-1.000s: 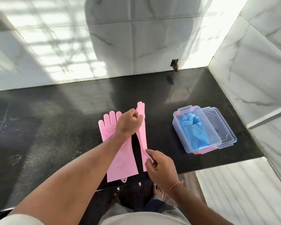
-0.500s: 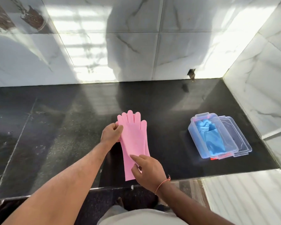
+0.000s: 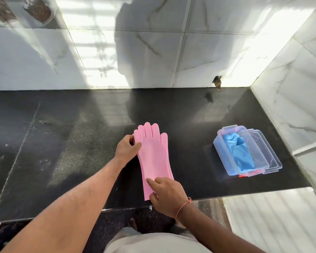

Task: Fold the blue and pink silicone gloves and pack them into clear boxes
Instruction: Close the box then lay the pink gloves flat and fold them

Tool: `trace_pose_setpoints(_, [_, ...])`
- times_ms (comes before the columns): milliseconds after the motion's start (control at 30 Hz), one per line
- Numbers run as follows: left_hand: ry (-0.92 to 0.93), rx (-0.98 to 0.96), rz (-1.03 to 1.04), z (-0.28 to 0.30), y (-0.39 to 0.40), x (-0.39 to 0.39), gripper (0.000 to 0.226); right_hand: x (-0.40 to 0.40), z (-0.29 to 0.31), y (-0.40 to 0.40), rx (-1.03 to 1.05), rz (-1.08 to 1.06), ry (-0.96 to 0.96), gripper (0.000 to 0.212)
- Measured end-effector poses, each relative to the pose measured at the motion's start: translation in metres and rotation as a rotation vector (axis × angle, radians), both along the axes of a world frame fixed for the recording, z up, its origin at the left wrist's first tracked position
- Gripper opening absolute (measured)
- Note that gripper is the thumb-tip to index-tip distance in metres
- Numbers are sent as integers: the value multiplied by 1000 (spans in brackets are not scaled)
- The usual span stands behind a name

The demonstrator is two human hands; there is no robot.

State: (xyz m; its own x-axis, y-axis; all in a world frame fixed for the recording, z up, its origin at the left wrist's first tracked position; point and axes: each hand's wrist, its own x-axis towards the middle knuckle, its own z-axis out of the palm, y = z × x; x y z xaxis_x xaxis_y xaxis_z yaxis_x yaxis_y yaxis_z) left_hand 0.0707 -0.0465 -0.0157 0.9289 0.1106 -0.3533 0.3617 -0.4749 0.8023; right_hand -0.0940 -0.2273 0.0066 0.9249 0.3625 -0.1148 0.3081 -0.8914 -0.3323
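Person, head-camera view: two bare forearms and hands, partial torso and feet.

Left hand (image 3: 127, 148) and right hand (image 3: 169, 195) are both bare, without gloves or rings that can be made out; both forearms are uncovered to the frame edge, with no sleeve showing. A thin orange-red thread bracelet (image 3: 183, 207) circles the right wrist. A light beige-grey garment (image 3: 153, 241) covers the lower torso at the bottom edge. Bare toes (image 3: 133, 222) show on the floor below the counter edge.
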Motion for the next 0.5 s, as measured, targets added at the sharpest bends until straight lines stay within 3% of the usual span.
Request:
trace_pose_setpoints(167, [1, 8, -37, -5, 3, 1, 32, 1, -2, 1, -108, 88, -23, 59])
trace_pose_setpoints(333, [-30, 32, -60, -9, 3, -1, 56, 6, -3, -4, -85, 116, 118, 63])
trace_pose_setpoints(500, [-134, 72, -3, -9, 0, -13, 66, 4, -6, -31, 87, -124, 148, 54])
